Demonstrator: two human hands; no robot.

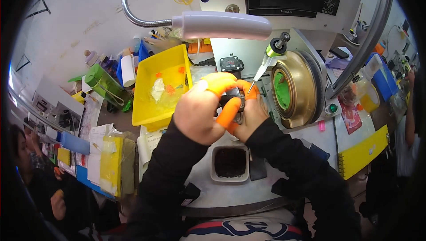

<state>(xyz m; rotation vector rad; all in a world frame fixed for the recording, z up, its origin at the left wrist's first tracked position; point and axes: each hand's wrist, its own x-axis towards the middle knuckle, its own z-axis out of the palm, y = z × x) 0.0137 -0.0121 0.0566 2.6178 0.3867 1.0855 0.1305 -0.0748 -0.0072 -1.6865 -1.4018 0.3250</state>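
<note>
Both my hands meet at the middle of the bench, with orange finger cots on several fingers. My left hand point(195, 114) curls its thumb and fingers round a small dark metal part point(234, 93). On the other side of that part, my right hand point(254, 116) is closed against it. My fingers hide most of the part, so its kind does not show. Right beside my right fingers, the thin tip of a slanted silver-and-green pointed tool point(265, 61) comes down. Below my hands stands a square white dish point(214, 170) with dark contents.
A gold round housing point(303, 91) with a green inner face stands right of my hands. A yellow tray point(141, 108) lies to the left. Overhead hangs a white lamp point(226, 25). A yellow notebook point(364, 152) lies at the right. Other people sit at both sides.
</note>
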